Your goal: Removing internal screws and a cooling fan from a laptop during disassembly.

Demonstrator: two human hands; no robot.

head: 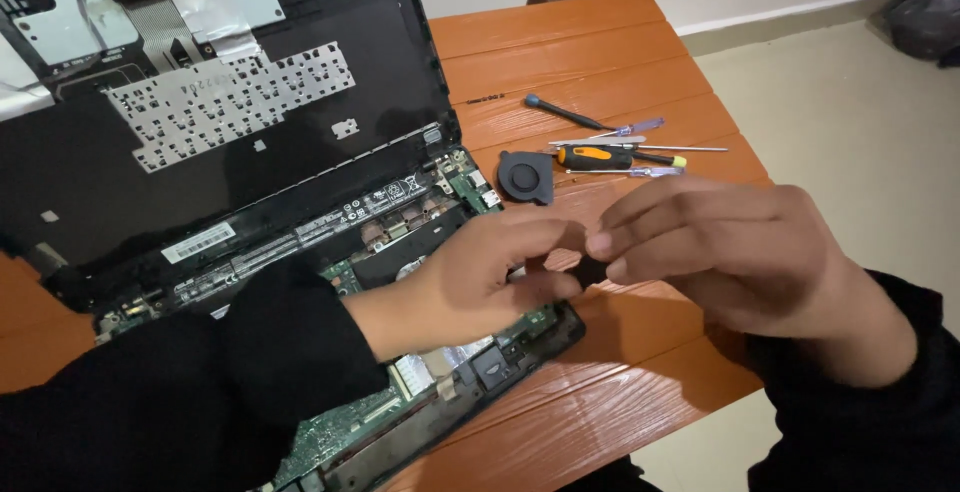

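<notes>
Both hands' fingers [600, 244] pinch a small black part [588, 270], mostly hidden.

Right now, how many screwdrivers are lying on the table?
4, maybe more: a dark one farthest back, a clear-handled one below it, an orange-and-black one beside the fan, and another clear one nearest the hands. Thin shafts overlap there.

- Small black part [588, 272], pinched between the left hand [480, 277] and the right hand [725, 252].
- Black long sleeves [200, 392] on both arms.
- Opened black laptop chassis [250, 172], under and beyond the left hand, with green circuit board, silver foil patches and white labels.
- Round dark grey plastic fan [526, 175], just beyond the hands.
- Screwdriver with orange-and-black handle [600, 158], beyond the right hand.
- Orange-brown wooden plank table [600, 62], grained.
</notes>
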